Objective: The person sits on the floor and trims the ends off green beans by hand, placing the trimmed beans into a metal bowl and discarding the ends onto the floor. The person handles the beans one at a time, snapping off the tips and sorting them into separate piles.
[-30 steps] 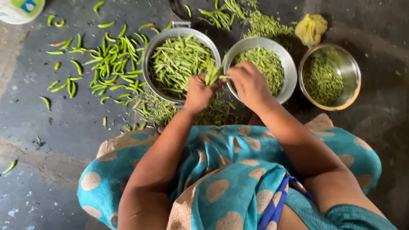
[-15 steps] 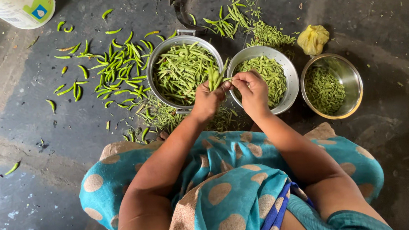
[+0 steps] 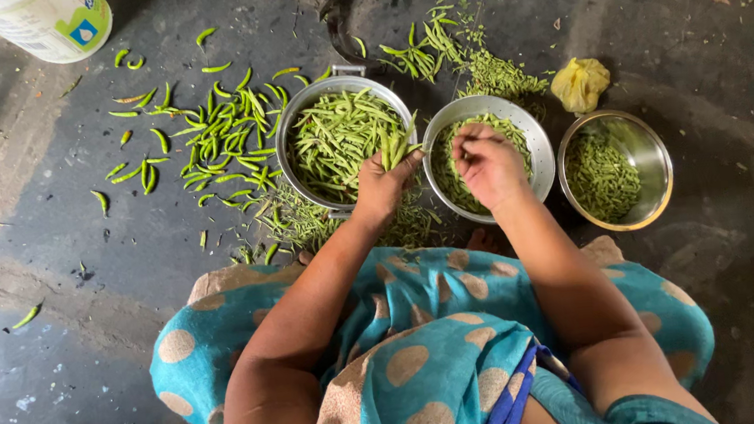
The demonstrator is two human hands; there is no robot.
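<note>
In the head view, the person sits on the dark floor, and three metal vessels stand in a row in front of the knees. The landmark is the middle steel bowl, which contains green cut pieces.

The left hand is just left of this bowl, at the near rim of the large pot full of whole green beans. Its fingers are closed around a small bunch of beans, which stand up out of the fist. The right hand hovers over the middle bowl with the fingers curled together; whether something small is pinched in them, I cannot tell. The two hands are near each other but not touching.

To the right of the middle bowl stands a smaller steel bowl, also with green pieces inside. Behind it lies a yellow crumpled thing. Far to the left of the middle bowl, beyond the pot, many loose pods are scattered on the floor, and a white plastic container stands at the far left corner. A heap of green trimmings lies behind the middle bowl.
</note>
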